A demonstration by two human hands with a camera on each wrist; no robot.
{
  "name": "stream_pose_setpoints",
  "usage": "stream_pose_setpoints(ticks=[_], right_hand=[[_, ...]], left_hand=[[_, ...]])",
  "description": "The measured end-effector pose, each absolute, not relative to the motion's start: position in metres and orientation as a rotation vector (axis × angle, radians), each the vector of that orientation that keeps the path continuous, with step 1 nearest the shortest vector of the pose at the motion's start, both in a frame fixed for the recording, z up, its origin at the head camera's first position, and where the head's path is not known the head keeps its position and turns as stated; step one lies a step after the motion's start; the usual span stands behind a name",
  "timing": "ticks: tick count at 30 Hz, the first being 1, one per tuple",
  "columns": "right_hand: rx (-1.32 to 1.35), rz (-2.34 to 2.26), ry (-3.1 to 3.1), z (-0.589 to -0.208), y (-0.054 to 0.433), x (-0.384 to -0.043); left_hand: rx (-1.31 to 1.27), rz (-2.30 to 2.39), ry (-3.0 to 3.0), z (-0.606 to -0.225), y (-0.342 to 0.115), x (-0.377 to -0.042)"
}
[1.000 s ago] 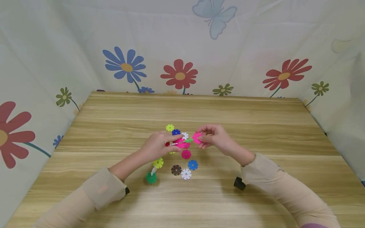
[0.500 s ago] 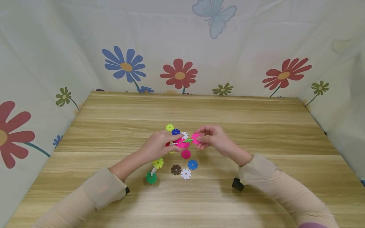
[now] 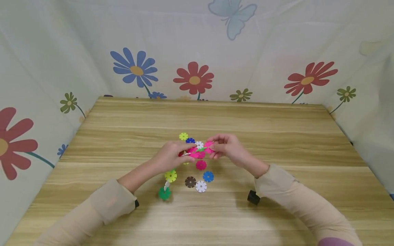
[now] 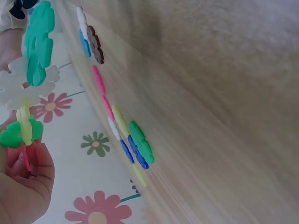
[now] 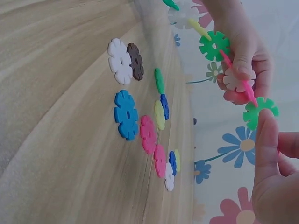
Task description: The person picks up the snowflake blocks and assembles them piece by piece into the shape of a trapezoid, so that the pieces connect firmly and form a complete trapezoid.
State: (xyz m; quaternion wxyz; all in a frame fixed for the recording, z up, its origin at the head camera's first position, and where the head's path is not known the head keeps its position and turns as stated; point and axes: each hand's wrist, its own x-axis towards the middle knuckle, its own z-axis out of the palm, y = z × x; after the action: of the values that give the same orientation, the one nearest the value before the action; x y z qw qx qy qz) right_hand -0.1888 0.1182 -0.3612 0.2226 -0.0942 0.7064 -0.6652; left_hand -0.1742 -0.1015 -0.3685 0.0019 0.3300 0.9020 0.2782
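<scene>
My left hand (image 3: 169,157) grips a chain of slotted snowflake discs by a white disc (image 5: 232,80) and a pink disc (image 5: 250,93). Below that hand the chain hangs down through a yellow disc (image 3: 170,176) and a white one to a green disc (image 3: 164,193) at its end. At the chain's other end sits a light green disc (image 5: 252,114). My right hand (image 3: 229,148) pinches a pink disc (image 3: 209,147) between thumb and fingers, up against that green disc. Whether their slots interlock is hard to tell.
Loose discs lie on the wooden table (image 3: 277,136) below the hands: brown (image 3: 190,182), white (image 3: 201,186), blue (image 3: 208,176), pink (image 3: 201,165), and several more behind, including a yellow disc (image 3: 183,136). A flowered cloth (image 3: 261,51) hangs behind the table.
My right hand has shifted slightly left, bringing its pink disc from a small gap up to the green disc. My left hand keeps its hold on the chain almost in place.
</scene>
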Motion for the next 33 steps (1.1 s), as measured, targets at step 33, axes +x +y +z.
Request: stream_pose_setpoints(ticks=[33], right_hand=[[-0.557,-1.326,2.144,-0.388,0.14,-0.189]], left_hand=[[0.697,0.983,2.627,-0.37,-0.127,-0.196]])
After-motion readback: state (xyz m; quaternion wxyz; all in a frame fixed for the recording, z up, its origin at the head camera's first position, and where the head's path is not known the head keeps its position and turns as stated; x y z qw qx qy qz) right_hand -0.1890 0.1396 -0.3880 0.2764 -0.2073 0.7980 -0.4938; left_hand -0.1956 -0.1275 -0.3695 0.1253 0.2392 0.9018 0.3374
